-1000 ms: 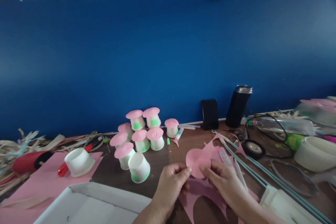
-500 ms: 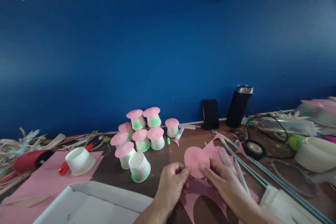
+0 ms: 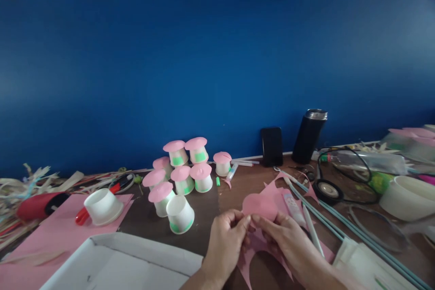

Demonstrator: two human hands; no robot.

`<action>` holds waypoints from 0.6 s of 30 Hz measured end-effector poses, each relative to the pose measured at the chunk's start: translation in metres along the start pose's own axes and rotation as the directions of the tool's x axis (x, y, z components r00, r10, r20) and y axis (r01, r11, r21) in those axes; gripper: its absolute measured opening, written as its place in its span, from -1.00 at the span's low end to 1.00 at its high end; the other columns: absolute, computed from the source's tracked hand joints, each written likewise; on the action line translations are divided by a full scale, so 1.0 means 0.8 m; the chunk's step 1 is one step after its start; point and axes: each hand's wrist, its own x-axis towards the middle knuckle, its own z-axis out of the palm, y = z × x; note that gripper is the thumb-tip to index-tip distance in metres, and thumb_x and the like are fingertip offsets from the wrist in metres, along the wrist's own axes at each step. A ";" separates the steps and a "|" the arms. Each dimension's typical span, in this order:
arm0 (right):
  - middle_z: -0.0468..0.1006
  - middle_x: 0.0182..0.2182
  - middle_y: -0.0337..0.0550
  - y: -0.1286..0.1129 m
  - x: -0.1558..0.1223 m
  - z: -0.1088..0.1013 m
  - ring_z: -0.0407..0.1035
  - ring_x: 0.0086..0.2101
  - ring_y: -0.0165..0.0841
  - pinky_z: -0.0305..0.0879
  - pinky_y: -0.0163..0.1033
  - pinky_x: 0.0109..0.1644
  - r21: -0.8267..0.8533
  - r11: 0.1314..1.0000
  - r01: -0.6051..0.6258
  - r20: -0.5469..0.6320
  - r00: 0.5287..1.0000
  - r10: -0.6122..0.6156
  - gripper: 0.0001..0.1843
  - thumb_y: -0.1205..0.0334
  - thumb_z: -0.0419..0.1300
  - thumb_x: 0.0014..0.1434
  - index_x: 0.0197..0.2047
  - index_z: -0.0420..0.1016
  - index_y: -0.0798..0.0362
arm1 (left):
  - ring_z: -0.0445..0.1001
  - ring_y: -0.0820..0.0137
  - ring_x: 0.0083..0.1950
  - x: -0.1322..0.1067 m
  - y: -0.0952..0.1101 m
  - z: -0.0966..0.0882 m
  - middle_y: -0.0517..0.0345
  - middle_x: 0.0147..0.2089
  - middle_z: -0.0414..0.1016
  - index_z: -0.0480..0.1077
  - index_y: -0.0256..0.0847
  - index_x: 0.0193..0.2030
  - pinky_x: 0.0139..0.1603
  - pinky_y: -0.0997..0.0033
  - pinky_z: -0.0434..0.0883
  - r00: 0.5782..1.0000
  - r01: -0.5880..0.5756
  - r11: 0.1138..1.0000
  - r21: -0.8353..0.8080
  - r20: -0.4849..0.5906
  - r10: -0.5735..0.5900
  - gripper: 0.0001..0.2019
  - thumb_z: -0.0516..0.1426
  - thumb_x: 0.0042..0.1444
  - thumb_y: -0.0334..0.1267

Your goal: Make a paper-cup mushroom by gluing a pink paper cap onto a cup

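Note:
Between my two hands is a round pink paper disc (image 3: 260,206), pinched at its near edge. My left hand (image 3: 228,240) grips it with thumb and fingers on the left, and my right hand (image 3: 285,238) does the same on the right; the thumbs almost meet. Beneath them lies a pink paper offcut (image 3: 249,263) with curved cut-outs. Left of my hands stands a white paper cup (image 3: 180,214) with a green rim band. Behind it several upturned cups wear pink paper tops, such as this capped cup (image 3: 161,197).
A white box (image 3: 146,249) sits front left, beside pink sheets (image 3: 64,226) bearing another white cup (image 3: 103,207). At the back stand a phone (image 3: 272,146) and a black flask (image 3: 309,136). Blue-grey rods (image 3: 322,210), a glue tube (image 3: 292,208) and cables crowd the right.
The thumbs have come closer together along the disc's near edge. The disc has tilted and now looks flatter and partly bent. Cups and other things stay put.

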 end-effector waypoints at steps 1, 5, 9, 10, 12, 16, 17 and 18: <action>0.25 -0.74 -0.39 -0.001 0.001 -0.001 0.12 -0.70 -0.52 0.02 -0.37 -0.64 0.000 1.000 0.001 -0.011 1.000 -0.001 -0.60 -0.11 0.35 -0.10 -0.56 0.37 0.03 | 0.33 0.45 -0.55 -0.001 0.000 0.000 0.21 -0.59 0.39 0.49 -0.29 -0.39 -0.50 0.49 0.24 1.000 0.000 1.000 -0.014 0.014 0.001 -0.63 0.13 0.12 0.02; 0.22 -0.77 -0.39 -0.003 0.003 -0.005 0.06 -0.71 -0.54 -0.02 -0.37 -0.66 -0.007 1.000 0.007 -0.043 0.999 -0.007 -0.57 -0.09 0.38 -0.14 -0.64 0.30 0.02 | 0.31 0.45 -0.54 -0.002 0.001 -0.001 0.20 -0.57 0.37 0.50 -0.30 -0.37 -0.49 0.48 0.20 0.997 0.010 0.998 -0.056 0.080 -0.006 -0.53 0.06 0.17 0.12; 0.22 -0.78 -0.40 -0.004 0.002 -0.006 0.05 -0.71 -0.55 -0.03 -0.37 -0.65 -0.006 1.000 0.012 -0.053 0.999 -0.012 -0.55 -0.06 0.39 -0.16 -0.67 0.27 0.02 | 0.26 0.48 -0.45 -0.002 -0.002 -0.001 0.23 -0.50 0.35 0.48 -0.29 -0.40 -0.44 0.51 0.16 0.994 -0.045 0.999 -0.026 0.099 0.048 -0.63 0.18 0.10 0.04; 0.22 -0.78 -0.40 -0.004 0.002 -0.005 0.05 -0.71 -0.55 -0.03 -0.38 -0.65 -0.002 1.000 0.011 -0.051 0.999 -0.011 -0.55 -0.06 0.39 -0.16 -0.67 0.26 0.01 | 0.25 0.48 -0.44 -0.002 -0.002 -0.001 0.24 -0.51 0.33 0.47 -0.29 -0.41 -0.44 0.51 0.16 0.994 -0.051 0.999 -0.012 0.095 0.052 -0.65 0.18 0.10 0.02; 0.21 -0.78 -0.41 -0.004 0.001 -0.004 0.04 -0.72 -0.56 -0.03 -0.38 -0.65 0.006 1.000 0.008 -0.042 0.999 -0.008 -0.53 -0.08 0.39 -0.16 -0.67 0.24 0.01 | 0.24 0.48 -0.45 -0.002 -0.003 -0.002 0.25 -0.52 0.32 0.45 -0.28 -0.43 -0.44 0.51 0.16 0.996 -0.042 0.999 0.012 0.073 0.041 -0.67 0.18 0.10 -0.01; 0.21 -0.77 -0.43 -0.004 -0.001 -0.001 0.04 -0.72 -0.56 -0.06 -0.38 -0.65 0.021 1.000 0.010 -0.024 1.000 -0.010 -0.52 -0.11 0.40 -0.19 -0.65 0.26 0.02 | 0.27 0.45 -0.44 -0.001 -0.002 -0.003 0.23 -0.51 0.38 0.45 -0.27 -0.43 -0.41 0.49 0.20 0.999 -0.054 0.996 0.071 0.003 0.054 -0.70 0.18 0.09 -0.04; 0.22 -0.77 -0.42 -0.004 -0.001 -0.001 0.04 -0.71 -0.55 -0.06 -0.38 -0.66 0.026 1.000 0.012 -0.021 1.000 -0.012 -0.53 -0.12 0.40 -0.19 -0.64 0.28 0.03 | 0.29 0.44 -0.43 -0.002 -0.001 -0.003 0.22 -0.50 0.40 0.46 -0.27 -0.43 -0.41 0.48 0.22 0.998 -0.058 0.995 0.087 -0.010 0.059 -0.71 0.18 0.09 -0.05; 0.22 -0.76 -0.42 -0.004 -0.001 0.000 0.05 -0.71 -0.55 -0.06 -0.38 -0.66 0.031 0.999 0.017 -0.017 1.000 -0.016 -0.53 -0.13 0.40 -0.19 -0.63 0.29 0.03 | 0.31 0.43 -0.43 -0.002 0.001 -0.003 0.20 -0.49 0.42 0.46 -0.27 -0.42 -0.40 0.48 0.23 0.998 -0.060 0.993 0.098 -0.023 0.062 -0.71 0.18 0.09 -0.05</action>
